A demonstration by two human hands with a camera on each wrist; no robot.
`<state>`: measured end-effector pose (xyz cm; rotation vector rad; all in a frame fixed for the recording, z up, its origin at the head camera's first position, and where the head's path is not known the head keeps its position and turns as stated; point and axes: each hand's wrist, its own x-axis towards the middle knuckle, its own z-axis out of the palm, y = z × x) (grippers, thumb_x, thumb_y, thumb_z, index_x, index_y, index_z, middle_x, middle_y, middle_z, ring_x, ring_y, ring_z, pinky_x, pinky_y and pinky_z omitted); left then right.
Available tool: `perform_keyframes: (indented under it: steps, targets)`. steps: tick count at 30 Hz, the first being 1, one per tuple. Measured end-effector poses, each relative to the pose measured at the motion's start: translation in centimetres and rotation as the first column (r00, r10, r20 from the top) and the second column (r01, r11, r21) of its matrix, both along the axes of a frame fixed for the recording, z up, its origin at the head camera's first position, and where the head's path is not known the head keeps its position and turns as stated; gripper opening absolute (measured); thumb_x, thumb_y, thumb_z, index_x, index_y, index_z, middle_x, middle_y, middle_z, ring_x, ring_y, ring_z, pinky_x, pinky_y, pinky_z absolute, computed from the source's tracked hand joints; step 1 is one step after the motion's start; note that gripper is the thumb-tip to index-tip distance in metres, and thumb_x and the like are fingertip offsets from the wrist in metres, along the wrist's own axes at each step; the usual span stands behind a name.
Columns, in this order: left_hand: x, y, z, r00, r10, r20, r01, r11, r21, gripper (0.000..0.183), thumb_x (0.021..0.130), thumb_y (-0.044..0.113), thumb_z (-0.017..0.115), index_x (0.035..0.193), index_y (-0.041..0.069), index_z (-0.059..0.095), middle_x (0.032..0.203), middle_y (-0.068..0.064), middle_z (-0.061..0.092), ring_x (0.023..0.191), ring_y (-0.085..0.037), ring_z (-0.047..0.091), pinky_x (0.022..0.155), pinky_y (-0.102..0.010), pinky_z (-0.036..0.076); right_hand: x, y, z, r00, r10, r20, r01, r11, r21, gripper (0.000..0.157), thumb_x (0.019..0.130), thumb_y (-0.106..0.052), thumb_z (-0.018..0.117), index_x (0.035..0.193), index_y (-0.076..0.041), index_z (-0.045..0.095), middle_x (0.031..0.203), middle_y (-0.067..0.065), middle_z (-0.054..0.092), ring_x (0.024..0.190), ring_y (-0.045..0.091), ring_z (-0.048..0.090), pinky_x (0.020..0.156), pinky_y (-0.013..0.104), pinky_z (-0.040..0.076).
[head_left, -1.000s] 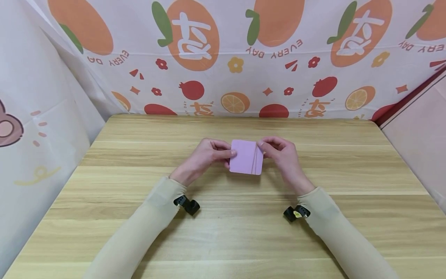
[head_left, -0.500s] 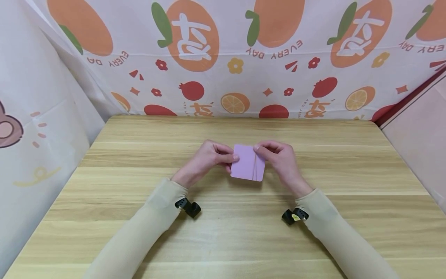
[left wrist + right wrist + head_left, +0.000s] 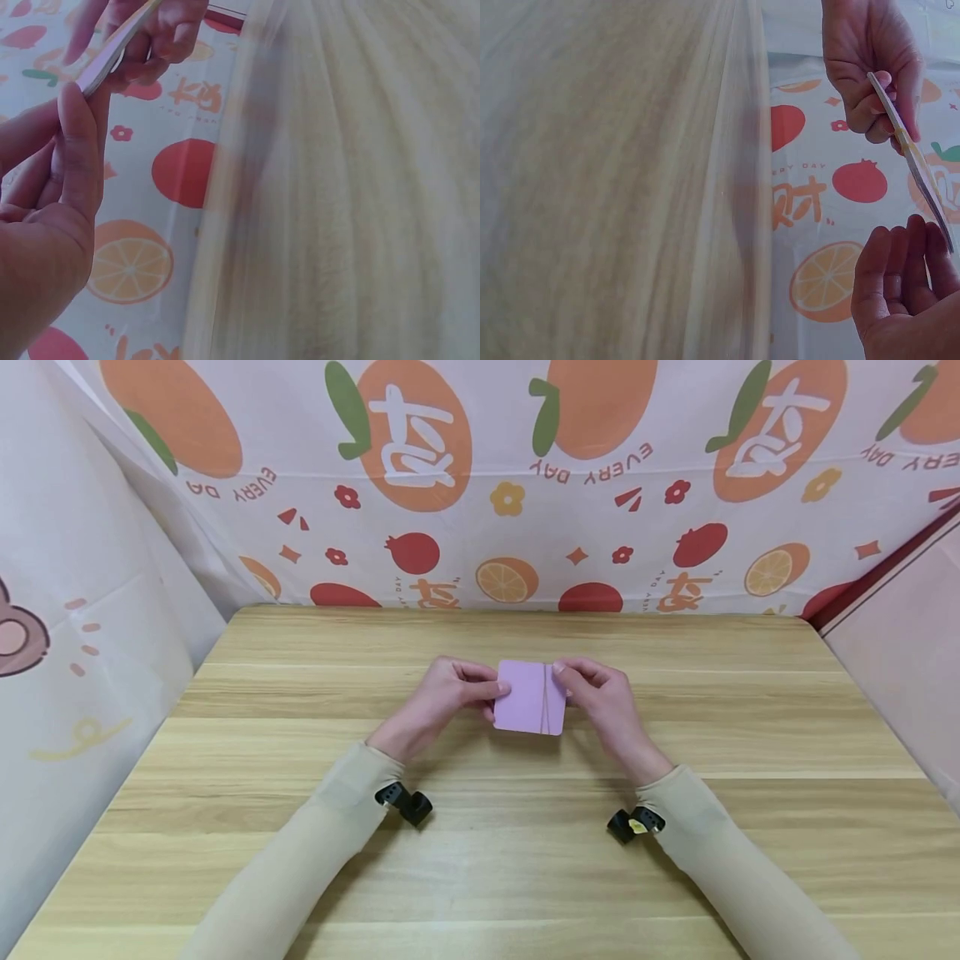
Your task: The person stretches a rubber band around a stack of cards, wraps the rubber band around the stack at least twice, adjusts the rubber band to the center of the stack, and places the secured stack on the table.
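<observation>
A thin stack of lilac cards (image 3: 523,697) with rounded corners is held up over the table between both hands. A tan rubber band (image 3: 544,697) runs around it in two strands near its right side. My left hand (image 3: 457,687) pinches the stack's left edge, thumb on the front and fingers behind. At the top right corner my right hand (image 3: 602,689) has its thumb on the front, just right of the band, with its fingers curled behind. Seen edge-on in the right wrist view, the stack (image 3: 922,180) looks slightly bowed. Its back is hidden in the head view.
The wooden table (image 3: 480,860) spreads under both forearms. A white cloth (image 3: 540,527) printed with fruit hangs behind its far edge. Pale cloth (image 3: 127,610) hangs at the left, and a pale panel (image 3: 907,652) stands at the right. Black wrist cameras (image 3: 412,808) sit on both sleeves.
The stack dipped and tilted half a second ago, then rose and levelled again. The right thumb has slid from the band's top to the corner. The band's top now sits slightly further left.
</observation>
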<state>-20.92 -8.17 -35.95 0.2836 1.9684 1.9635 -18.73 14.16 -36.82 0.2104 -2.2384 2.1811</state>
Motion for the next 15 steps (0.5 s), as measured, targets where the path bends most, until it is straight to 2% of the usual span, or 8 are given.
perform_keyframes:
  steps: [4,10,15]
  targets:
    - [-0.3,-0.5,0.2,1.0,0.023,0.0,-0.023,0.999,0.022,0.022,0.081,0.011,0.072,0.097,-0.005,0.069,0.08,-0.012,0.066,0.061,-0.017,0.06,0.07,-0.036,0.053,0.0,-0.1,0.0,0.999,0.022,0.026,-0.022,1.0,-0.017,0.038,0.09,-0.027,0.063,0.112,0.004,0.062,0.107,0.011,0.061,0.093,0.019,0.057,0.079,0.041,0.052]
    - [-0.6,-1.0,0.3,0.999,0.042,0.007,-0.043,0.998,0.049,0.021,0.082,0.011,0.072,0.095,-0.004,0.069,0.08,-0.013,0.065,0.061,-0.017,0.06,0.068,-0.033,0.054,0.1,-0.1,0.0,0.99,0.103,0.1,-0.102,0.995,-0.009,0.037,0.091,-0.026,0.062,0.113,0.003,0.06,0.112,0.011,0.058,0.099,0.021,0.055,0.086,0.042,0.049]
    - [-0.8,-1.3,0.5,0.998,0.061,0.004,-0.061,0.996,0.061,0.02,0.082,0.011,0.072,0.095,-0.004,0.069,0.082,-0.013,0.065,0.061,-0.017,0.059,0.065,-0.031,0.053,0.2,-0.4,-0.1,0.982,0.139,0.13,-0.138,0.99,-0.017,0.033,0.089,-0.024,0.064,0.107,0.004,0.061,0.106,0.01,0.059,0.095,0.02,0.057,0.088,0.048,0.046]
